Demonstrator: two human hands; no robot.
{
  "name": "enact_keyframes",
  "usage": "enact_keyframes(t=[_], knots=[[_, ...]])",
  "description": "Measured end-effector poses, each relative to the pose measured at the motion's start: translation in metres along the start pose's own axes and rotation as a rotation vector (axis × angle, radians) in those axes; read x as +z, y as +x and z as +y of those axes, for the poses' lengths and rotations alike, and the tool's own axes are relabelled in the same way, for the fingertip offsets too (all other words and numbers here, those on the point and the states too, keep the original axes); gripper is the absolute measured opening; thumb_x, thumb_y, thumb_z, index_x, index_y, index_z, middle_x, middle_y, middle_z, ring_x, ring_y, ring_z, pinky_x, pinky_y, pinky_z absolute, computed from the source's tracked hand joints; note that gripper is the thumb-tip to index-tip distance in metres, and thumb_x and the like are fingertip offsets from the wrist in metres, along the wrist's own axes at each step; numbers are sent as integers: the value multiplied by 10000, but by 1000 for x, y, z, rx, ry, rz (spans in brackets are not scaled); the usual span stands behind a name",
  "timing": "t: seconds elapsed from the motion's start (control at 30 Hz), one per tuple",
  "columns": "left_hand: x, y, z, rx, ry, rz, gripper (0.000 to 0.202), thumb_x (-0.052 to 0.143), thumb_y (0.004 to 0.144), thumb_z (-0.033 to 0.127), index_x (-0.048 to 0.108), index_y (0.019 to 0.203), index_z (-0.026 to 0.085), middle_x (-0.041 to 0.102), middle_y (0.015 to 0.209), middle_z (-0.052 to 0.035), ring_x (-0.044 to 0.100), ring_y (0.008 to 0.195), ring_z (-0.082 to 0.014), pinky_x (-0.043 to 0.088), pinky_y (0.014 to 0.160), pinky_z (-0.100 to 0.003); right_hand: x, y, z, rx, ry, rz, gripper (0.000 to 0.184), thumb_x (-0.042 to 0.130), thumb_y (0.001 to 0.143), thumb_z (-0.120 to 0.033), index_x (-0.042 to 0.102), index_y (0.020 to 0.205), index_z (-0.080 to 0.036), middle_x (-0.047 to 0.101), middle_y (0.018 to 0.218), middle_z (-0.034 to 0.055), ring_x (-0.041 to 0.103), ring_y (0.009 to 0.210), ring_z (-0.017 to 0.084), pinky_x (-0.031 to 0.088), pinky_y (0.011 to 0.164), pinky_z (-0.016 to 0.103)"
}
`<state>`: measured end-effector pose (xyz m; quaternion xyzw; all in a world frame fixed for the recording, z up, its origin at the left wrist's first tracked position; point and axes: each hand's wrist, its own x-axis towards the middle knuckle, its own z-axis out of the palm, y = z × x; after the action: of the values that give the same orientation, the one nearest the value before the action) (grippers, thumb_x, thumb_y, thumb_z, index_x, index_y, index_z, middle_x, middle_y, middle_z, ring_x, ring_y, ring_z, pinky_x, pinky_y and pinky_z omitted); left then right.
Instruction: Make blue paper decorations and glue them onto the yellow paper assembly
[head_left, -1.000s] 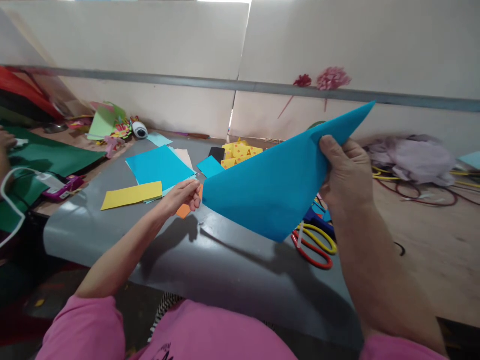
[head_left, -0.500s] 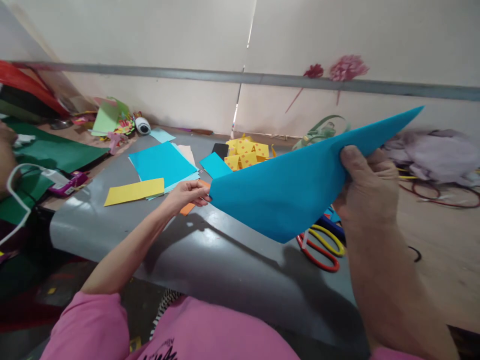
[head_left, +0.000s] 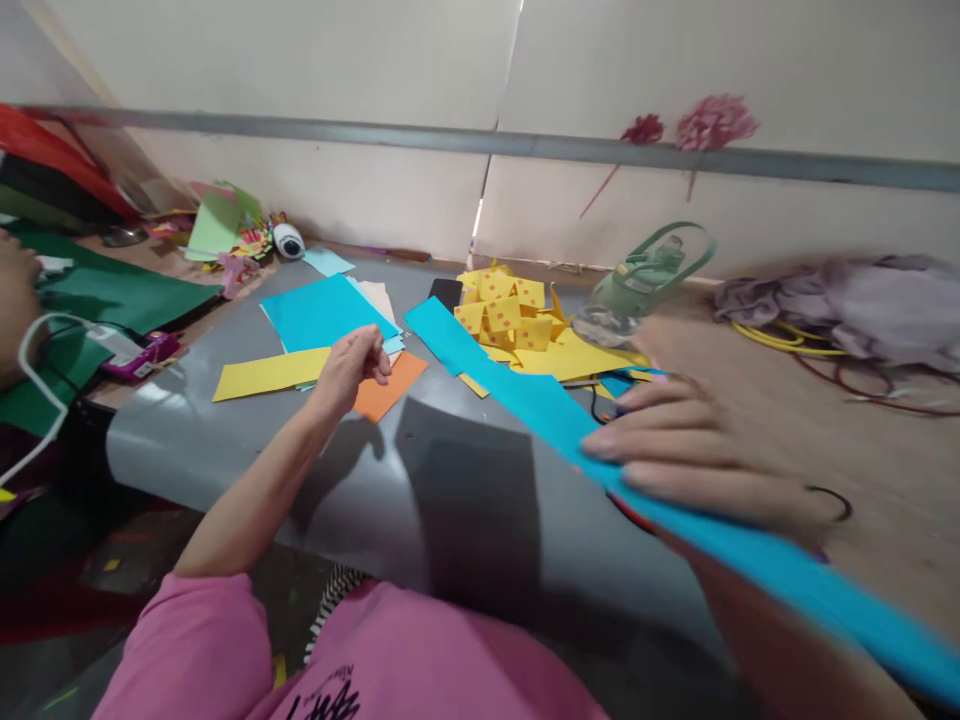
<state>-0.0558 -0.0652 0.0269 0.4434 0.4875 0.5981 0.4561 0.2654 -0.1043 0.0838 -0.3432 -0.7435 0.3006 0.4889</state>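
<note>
My right hand, blurred by motion, grips a blue sheet of paper with its fingers over the top edge. The sheet is seen nearly edge-on and slants down to the right, past the frame's edge. My left hand is closed with curled fingers and nothing visible in it. It hovers by an orange paper square and a stack of blue paper. A yellow paper strip lies just left of it. Behind the held sheet lies a blue paper strip; where the two overlap is unclear.
Yellow dotted folded-paper pieces stand at the table's back, near a black phone and a green-lidded bottle. Scissors are mostly hidden under my right hand. Grey cloth and cords lie right. Another person's arm shows far left.
My left hand has let go of the blue sheet and drawn back left, fingers curling. My right hand has swung the sheet down and turned it edge-on, uncovering the bottle and yellow paper.
</note>
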Motion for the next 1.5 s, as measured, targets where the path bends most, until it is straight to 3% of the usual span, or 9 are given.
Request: enact_keyframes(t=[0.1, 0.2, 0.43, 0.63, 0.83, 1.07, 1.23, 1.37, 1.5], knots=[[-11, -4, 6, 91, 9, 110, 476, 663, 840, 569, 463, 587, 220, 533, 464, 41, 447, 391, -68, 361, 431, -199, 13, -14, 22, -532, -179, -453, 228, 607, 942, -313, 756, 1078, -420, 809, 1030, -42, 728, 982, 207, 451, 1089, 466], [-21, -21, 12, 116, 73, 95, 429, 691, 842, 537, 519, 595, 230, 584, 508, 24, 470, 414, -81, 389, 447, -215, 24, -31, 60, -520, -268, -489, 263, 577, 941, -176, 757, 1040, -341, 782, 1155, -10, 633, 1207, 190, 394, 1152, 461], [-12, -93, 19, -13, 683, -887, 418, 705, 869, 423, 666, 1281, 365, 733, 1236, -33, 718, 1043, -239, 552, 863, -304, 14, -57, 109, -336, -362, -599, 289, 531, 958, -160, 731, 1106, -306, 789, 1126, 25, 664, 1156, 204, 360, 1155, 540], [13, -104, -26, 282, 1142, -742, 475, 438, 1026, 417, 542, 1427, 185, 603, 1431, -138, 597, 1255, -272, 517, 1002, -405, 29, -65, 95, -435, -403, -584, 398, 452, 946, -45, 707, 1137, -284, 799, 1088, 10, 704, 993, 155, 460, 1058, 427], [-14, -79, -46, 481, 1325, -633, 393, 371, 1025, 228, 657, 1295, 213, 606, 1412, -140, 591, 1226, -284, 480, 1038, -464, 28, -63, 73, -373, -261, -697, 436, 475, 937, -89, 622, 1297, -287, 725, 1277, 39, 637, 1217, 182, 460, 1100, 409], [-13, -51, -35, 14, 1354, -184, 556, 471, 988, 490, 502, 1391, 107, 646, 1294, -202, 651, 1120, -340, 534, 863, -423, 15, -23, 107, -52, -373, -526, 361, 546, 929, -351, 636, 1247, -206, 663, 1270, 169, 629, 1194, 322, 473, 1053, 547], [-7, -33, -38, -29, 1406, -197, 712, 638, 904, 460, 400, 1461, 85, 615, 1345, -227, 600, 1219, -365, 483, 967, -441, 21, -4, 97, 121, -182, -850, 356, 410, 986, -323, 658, 1233, -255, 665, 1298, 95, 651, 1171, 249, 530, 1000, 441], [-8, -25, -40, -34, 1387, -236, 827, 698, 864, 404, 305, 1540, 135, 601, 1374, -208, 589, 1236, -362, 487, 964, -440, 39, 8, 99, 537, -225, -463, 426, 515, 937, -383, 555, 1316, -194, 580, 1397, 152, 708, 923, 214, 599, 744, 356], [-7, -26, -44, -7, 1355, -269, 795, 663, 893, 384, 297, 1550, 127, 562, 1415, -217, 570, 1260, -352, 485, 974, -445, 62, 25, 108, 599, -412, -376, 616, 718, 812, -440, 530, 1318, -143, 640, 1274, 174, 682, 813, 221, 542, 684, 339]])
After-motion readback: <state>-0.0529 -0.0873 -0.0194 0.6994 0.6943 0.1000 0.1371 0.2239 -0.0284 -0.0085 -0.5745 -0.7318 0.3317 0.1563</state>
